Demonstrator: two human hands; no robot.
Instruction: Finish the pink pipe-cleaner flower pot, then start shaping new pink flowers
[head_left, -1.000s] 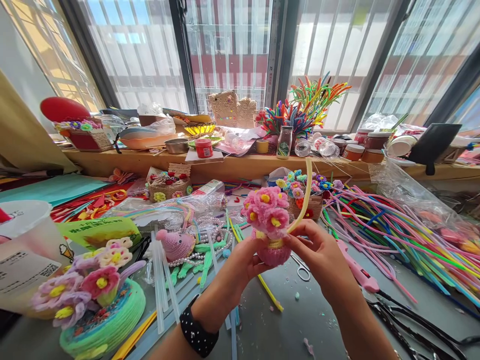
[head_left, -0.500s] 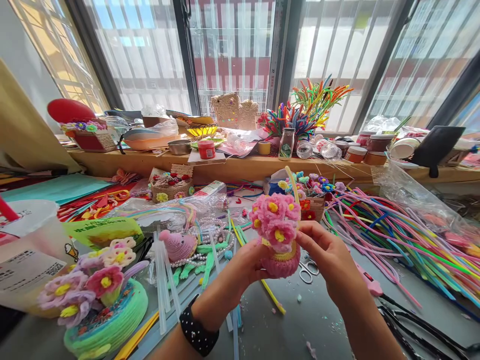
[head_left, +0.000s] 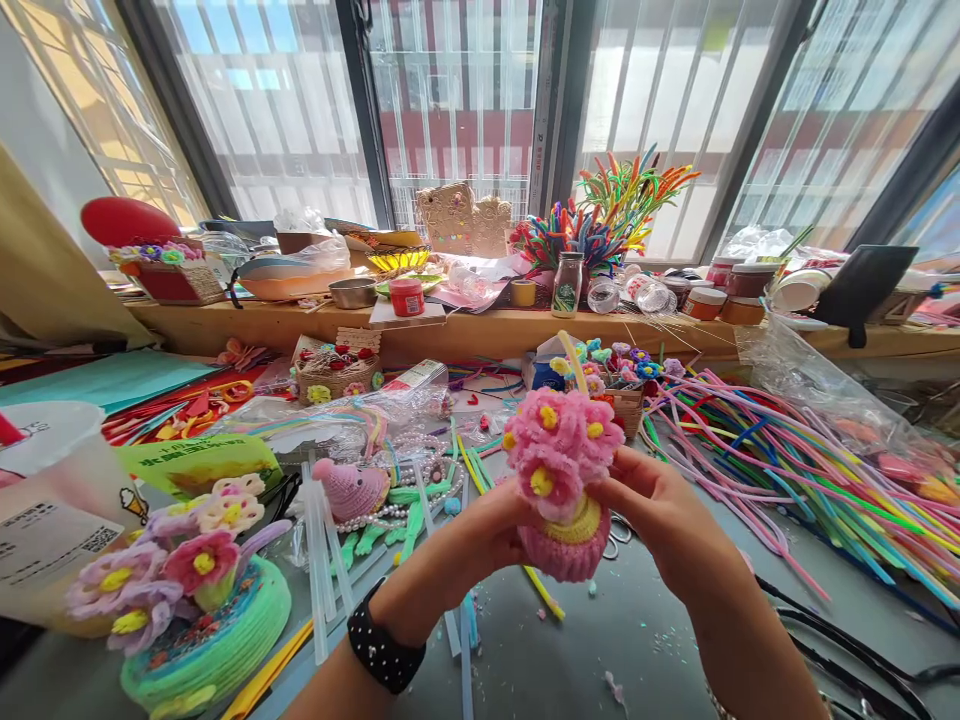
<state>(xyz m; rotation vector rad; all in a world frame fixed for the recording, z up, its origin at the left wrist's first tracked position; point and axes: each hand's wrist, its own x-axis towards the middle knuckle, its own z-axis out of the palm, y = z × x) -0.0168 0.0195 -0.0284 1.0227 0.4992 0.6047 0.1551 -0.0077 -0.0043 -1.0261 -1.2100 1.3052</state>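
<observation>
Between my two hands is a small fuzzy pipe-cleaner flower pot (head_left: 568, 548), pink with a yellow top. A cluster of pink flowers (head_left: 559, 440) with yellow centres sits on it, and a pale yellow pipe cleaner (head_left: 571, 362) sticks up behind them. My left hand (head_left: 491, 530) grips the pot from the left, its fingertips partly hidden behind it. From the right, my right hand (head_left: 649, 505) pinches close under the blooms. A pair of scissors (head_left: 619, 538) lies on the table behind the pot, mostly covered by my right hand.
At left stand a green pot with purple and pink flowers (head_left: 210, 635) and a plastic drink cup (head_left: 60, 500). Clear glue sticks (head_left: 321, 560) lie beside a pink crocheted piece (head_left: 352, 490). Many loose pipe cleaners (head_left: 780, 470) spread at right, near black cables (head_left: 847, 650).
The flower pot has tilted and turned in my hands, so more of its yellow top shows and the flowers lean left. My right fingers have shifted lower beside the blooms. The view moved slightly.
</observation>
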